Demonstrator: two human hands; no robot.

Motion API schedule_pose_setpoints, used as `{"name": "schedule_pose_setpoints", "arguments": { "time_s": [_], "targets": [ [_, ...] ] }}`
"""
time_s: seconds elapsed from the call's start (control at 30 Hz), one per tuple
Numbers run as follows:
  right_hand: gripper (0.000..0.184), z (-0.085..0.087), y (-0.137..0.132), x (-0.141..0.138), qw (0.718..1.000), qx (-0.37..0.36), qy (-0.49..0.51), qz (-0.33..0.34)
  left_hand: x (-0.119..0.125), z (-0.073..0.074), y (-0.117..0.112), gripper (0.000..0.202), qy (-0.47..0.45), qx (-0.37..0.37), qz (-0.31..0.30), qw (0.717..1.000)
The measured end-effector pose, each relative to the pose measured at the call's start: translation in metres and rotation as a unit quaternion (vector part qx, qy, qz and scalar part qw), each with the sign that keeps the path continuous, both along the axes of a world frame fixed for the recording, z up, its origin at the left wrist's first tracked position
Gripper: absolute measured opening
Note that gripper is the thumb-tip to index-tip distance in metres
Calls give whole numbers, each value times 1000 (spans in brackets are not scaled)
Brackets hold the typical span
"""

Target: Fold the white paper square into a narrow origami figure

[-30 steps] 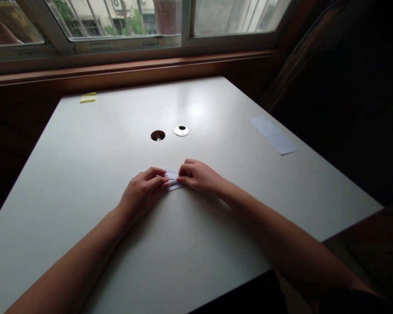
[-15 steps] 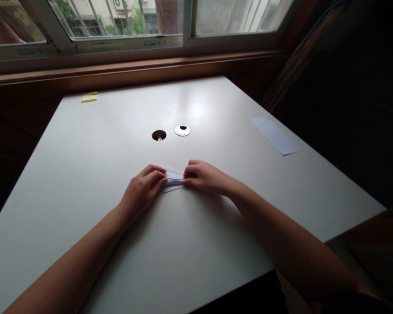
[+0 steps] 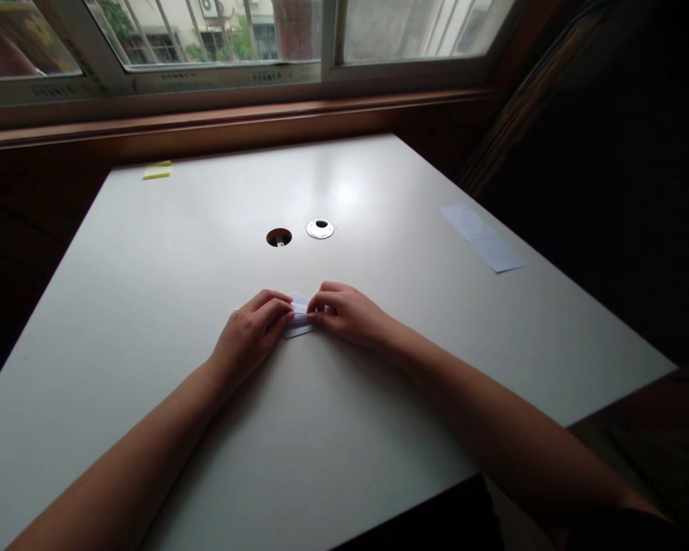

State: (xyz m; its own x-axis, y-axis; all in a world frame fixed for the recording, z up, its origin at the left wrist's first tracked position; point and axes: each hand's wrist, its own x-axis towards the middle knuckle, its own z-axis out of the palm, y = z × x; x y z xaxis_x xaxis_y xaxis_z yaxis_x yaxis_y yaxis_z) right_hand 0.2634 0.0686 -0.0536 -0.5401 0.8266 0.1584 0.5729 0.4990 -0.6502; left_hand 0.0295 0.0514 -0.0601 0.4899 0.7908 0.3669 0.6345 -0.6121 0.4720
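Thumb and fingers pinch close together on the left hand (image 3: 253, 325) and the right hand (image 3: 347, 312), both holding the folded white paper (image 3: 299, 304). It is between them at the white table (image 3: 321, 428), nearer than the round hole (image 3: 279, 236). I think one hand should hold steady while the other presses folds flat.

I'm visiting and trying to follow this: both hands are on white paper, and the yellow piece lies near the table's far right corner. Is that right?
Not quite: the head view shows the yellow piece near the far left corner of the table. The left hand and the right hand are both on white paper, as you say.
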Motion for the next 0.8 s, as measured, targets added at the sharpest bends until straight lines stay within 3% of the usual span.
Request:
{"name": "schedule_pose_setpoints", "arguments": {
  "time_s": [0.17, 0.33, 0.43, 0.6, 0.8],
  "targets": [
    [10, 2, 1, 0, 1000, -11, -28, 0, 1, -2, 0, 14, 23, 53, -3, 998],
    [8, 10, 8, 18, 998, -31, -45, 15, 3, -3, -2, 16, 30, 78, -68, 994],
    [9, 13, 13, 31, 996, -58, -52, 47, 3, -4, -4, 29, 38, 82, -104, 990],
    [9, 16, 19, 44, 994, -64, -63, 66, 2, -4, -7, 33, 47, 32, -146, 988],
    [10, 18, 15, 44, 993, -15, -41, 108, 3, -4, -9, 39, 9, -49, -108, 993]
  ]
}}
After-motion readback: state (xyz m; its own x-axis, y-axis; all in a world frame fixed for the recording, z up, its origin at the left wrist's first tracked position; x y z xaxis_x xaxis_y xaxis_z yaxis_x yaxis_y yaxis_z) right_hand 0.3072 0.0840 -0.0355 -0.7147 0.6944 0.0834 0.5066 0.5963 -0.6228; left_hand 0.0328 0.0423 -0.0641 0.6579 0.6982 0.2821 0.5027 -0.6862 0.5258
